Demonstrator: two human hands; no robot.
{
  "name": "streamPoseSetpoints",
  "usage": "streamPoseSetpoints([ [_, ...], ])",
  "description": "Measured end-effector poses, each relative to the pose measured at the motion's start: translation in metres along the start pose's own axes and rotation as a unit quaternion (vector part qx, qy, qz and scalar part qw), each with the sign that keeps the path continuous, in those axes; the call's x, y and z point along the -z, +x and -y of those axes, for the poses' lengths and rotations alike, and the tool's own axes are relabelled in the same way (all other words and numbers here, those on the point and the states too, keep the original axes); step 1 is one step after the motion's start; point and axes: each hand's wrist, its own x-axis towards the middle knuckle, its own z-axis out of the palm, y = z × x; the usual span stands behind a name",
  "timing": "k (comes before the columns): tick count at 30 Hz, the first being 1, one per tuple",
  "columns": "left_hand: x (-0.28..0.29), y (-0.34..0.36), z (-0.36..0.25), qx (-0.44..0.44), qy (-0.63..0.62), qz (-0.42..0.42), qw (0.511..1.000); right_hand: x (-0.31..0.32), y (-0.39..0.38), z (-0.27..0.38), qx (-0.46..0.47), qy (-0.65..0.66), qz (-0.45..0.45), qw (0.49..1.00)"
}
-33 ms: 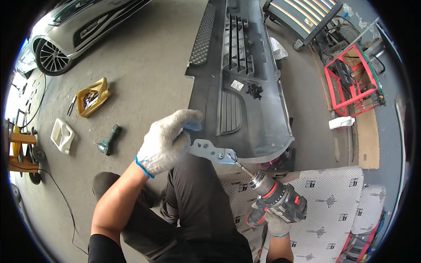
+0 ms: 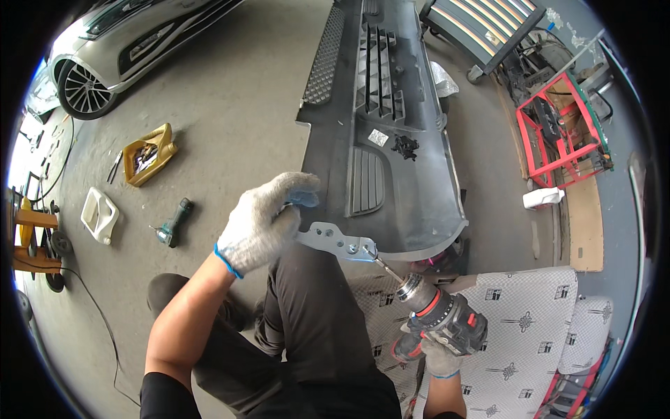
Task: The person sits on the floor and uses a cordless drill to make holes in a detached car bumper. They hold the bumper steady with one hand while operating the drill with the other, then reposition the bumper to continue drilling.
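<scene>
A flat silver metal bracket [image 2: 328, 239] with several holes lies level in front of my knees. Its left end disappears behind my left hand [image 2: 264, 222], which wears a white knitted glove with a blue cuff and has its fingers curled around that end. A cordless drill [image 2: 453, 322], black with red trim, is gripped from below in my gloved right hand [image 2: 441, 359]. The drill's long bit [image 2: 388, 268] slants up to the left, its tip at a bolt in the bracket's right end. My right fingers are partly hidden by the drill body.
Ahead stands a long dark plastic bumper [image 2: 412, 202]. Padded patterned sheeting [image 2: 481, 314] lies to the right. On the floor at left are a teal power tool [image 2: 173, 225], a cut yellow container [image 2: 167, 150] and a white one [image 2: 101, 216]. A red frame [image 2: 534, 133] stands far right.
My left hand has shifted very slightly left and the bracket shows a small shift with it. The drill and my right hand look almost unmoved.
</scene>
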Motion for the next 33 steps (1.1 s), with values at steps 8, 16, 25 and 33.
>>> streamPoseSetpoints([
  [8, 0.018, 0.002, 0.025, 0.069, -0.082, 0.105, 0.989, -0.025, 0.028, 0.024, -0.020, 0.375, -0.077, 0.924],
  [16, 0.008, 0.003, 0.029, -0.062, 0.092, 0.190, 0.976, -0.030, 0.035, 0.043, -0.088, 0.337, -0.129, 0.928],
  [25, 0.006, 0.010, 0.020, -0.085, 0.153, 0.186, 0.967, 0.001, 0.011, 0.042, -0.033, 0.126, -0.022, 0.991],
  [33, 0.000, 0.011, 0.014, -0.095, 0.234, 0.191, 0.949, -0.010, 0.019, 0.067, -0.125, 0.383, -0.072, 0.912],
])
